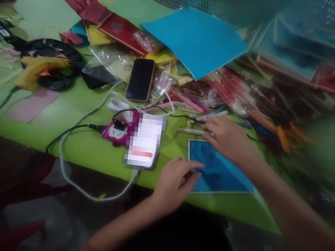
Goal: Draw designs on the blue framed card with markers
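A blue card framed with thin wooden sticks lies on the green table near its front edge. My left hand rests its fingertips on the card's left edge. My right hand lies over the card's top edge, its fingers on a pale stick lying just above the card. The picture is blurred, so the grip on the stick is unclear.
A lit phone on a white cable lies left of the card, with a pink power strip and a dark phone behind it. A yellow glue gun is at the left. Coloured paper sheets, sticks and framed cards crowd the back.
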{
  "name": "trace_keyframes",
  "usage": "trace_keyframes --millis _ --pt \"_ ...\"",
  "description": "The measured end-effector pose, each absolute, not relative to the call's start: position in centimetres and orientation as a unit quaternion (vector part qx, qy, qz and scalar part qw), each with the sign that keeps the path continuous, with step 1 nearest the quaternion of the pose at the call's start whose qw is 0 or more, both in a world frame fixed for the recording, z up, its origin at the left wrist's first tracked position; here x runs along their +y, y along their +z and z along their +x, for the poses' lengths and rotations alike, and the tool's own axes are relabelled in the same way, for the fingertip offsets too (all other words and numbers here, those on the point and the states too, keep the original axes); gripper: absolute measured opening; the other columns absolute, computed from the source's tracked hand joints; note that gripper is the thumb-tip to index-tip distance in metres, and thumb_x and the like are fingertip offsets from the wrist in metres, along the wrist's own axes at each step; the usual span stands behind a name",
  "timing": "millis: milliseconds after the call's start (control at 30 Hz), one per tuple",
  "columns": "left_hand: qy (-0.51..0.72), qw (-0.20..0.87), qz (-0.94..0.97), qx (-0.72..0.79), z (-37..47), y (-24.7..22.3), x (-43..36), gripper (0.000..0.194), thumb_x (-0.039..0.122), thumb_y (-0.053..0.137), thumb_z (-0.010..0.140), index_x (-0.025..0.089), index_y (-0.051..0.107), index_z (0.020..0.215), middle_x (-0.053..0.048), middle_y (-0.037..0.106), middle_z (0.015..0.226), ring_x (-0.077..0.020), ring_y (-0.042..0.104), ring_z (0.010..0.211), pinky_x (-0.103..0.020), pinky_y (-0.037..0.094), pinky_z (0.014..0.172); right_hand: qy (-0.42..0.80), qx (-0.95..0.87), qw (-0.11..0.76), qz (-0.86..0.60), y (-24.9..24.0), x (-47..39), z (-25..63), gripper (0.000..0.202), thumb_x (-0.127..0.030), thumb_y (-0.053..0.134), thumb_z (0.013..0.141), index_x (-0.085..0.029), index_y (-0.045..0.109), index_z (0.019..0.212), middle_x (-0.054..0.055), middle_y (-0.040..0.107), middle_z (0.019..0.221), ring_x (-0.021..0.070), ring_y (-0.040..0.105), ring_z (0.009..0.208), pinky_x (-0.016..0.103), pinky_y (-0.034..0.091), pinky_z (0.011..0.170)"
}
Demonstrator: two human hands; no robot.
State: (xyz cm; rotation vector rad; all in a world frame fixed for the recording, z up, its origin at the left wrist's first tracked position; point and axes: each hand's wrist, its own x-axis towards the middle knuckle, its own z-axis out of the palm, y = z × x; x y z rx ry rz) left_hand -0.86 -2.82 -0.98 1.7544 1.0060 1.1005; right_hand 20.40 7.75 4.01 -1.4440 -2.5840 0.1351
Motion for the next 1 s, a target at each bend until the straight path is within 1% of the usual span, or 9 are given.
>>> trace_keyframes --millis 167,300,400,500,567,667,800,867,1000 --pt "0.453 0.401 0.687 0.402 -0.7 -1.0 -2.8 0.016 0.020 0.061 0.102 0.020 0.071 0.114 -0.001 0.072 0.085 -0.0168 0.064 0.079 -0.032 0.050 0.077 -0.044 -0.887 0.002 -0.460 3.5 8.0 19.8 0.014 -0.021 0.057 0.100 -0.016 0.069 0.094 0.016 0.072 0.100 0.0333 0.067 0.098 0.042 0.049 0.081" --pt "0.478 0.371 0.676 0.421 -0.7 -1.1 -2.9 0.019 0.018 0.062 0.102 0.021 0.069 0.118 -0.002 0.071 0.095 -0.0173 0.065 0.091 -0.033 0.051 0.084 -0.060 -0.876 0.019 -0.479 4.1 7.4 20.2 0.010 -0.020 0.059 0.097 -0.016 0.068 0.096 0.015 0.073 0.094 0.0308 0.067 0.089 0.040 0.046 0.076" --pt "0.503 0.288 0.678 0.452 -0.7 -1.1 -2.8 0.031 0.019 0.061 0.102 0.023 0.063 0.133 -0.009 0.068 0.122 -0.0222 0.061 0.118 -0.038 0.050 0.101 0.021 -0.870 0.058 -0.489 6.0 5.4 21.1 0.012 -0.027 0.059 0.099 -0.019 0.066 0.094 0.008 0.071 0.085 0.0255 0.065 0.078 0.037 0.042 0.068" --pt "0.479 0.195 0.714 0.472 -0.9 -0.8 -2.5 0.047 0.020 0.059 0.103 0.023 0.051 0.149 -0.014 0.059 0.145 -0.0276 0.051 0.137 -0.045 0.042 0.112 0.177 -0.860 0.111 -0.466 8.1 2.6 22.2 0.013 -0.031 0.059 0.100 -0.022 0.069 0.100 0.005 0.072 0.089 0.0222 0.066 0.079 0.034 0.044 0.068" --pt "0.423 0.173 0.754 0.471 -1.0 -0.4 -2.2 0.042 0.022 0.058 0.104 0.024 0.055 0.146 -0.012 0.064 0.141 -0.0288 0.055 0.132 -0.046 0.041 0.108 0.254 -0.824 0.158 -0.481 8.7 0.8 22.7 0.011 -0.032 0.062 0.098 -0.026 0.071 0.102 0.004 0.073 0.093 0.0206 0.066 0.081 0.032 0.046 0.069" --pt "0.330 0.208 0.810 0.438 -1.0 0.2 -1.9 0.023 0.030 0.053 0.108 0.024 0.069 0.122 -0.005 0.076 0.105 -0.0241 0.064 0.098 -0.041 0.041 0.088 0.347 -0.706 0.264 -0.558 7.9 -1.2 22.9 0.005 -0.033 0.071 0.092 -0.028 0.073 0.093 0.002 0.070 0.085 0.0182 0.062 0.072 0.030 0.045 0.062" --pt "0.280 0.258 0.841 0.385 -0.4 0.6 -2.1 0.034 0.043 0.047 0.110 0.020 0.071 0.104 -0.005 0.074 0.093 -0.0219 0.061 0.084 -0.036 0.038 0.075 0.479 -0.493 0.459 -0.563 5.4 -2.6 22.1 0.021 -0.045 0.084 0.081 -0.028 0.073 0.082 -0.001 0.060 0.073 0.0148 0.053 0.063 0.027 0.041 0.053" --pt "0.271 0.268 0.846 0.373 0.1 0.7 -2.3 0.036 0.044 0.045 0.111 0.018 0.068 0.099 -0.005 0.073 0.092 -0.0219 0.062 0.085 -0.035 0.038 0.075 0.534 -0.450 0.466 -0.543 4.5 -3.2 21.3 0.026 -0.050 0.086 0.078 -0.026 0.075 0.081 0.000 0.063 0.076 0.0135 0.054 0.062 0.026 0.042 0.052" --pt "0.272 0.245 0.853 0.373 0.9 0.5 -2.6 0.040 0.040 0.037 0.113 0.018 0.062 0.091 -0.005 0.072 0.088 -0.0222 0.061 0.082 -0.036 0.037 0.073 0.562 -0.450 0.438 -0.539 4.2 -3.8 20.1 0.025 -0.048 0.079 0.087 -0.023 0.078 0.080 0.001 0.065 0.070 0.0128 0.057 0.057 0.026 0.040 0.048"
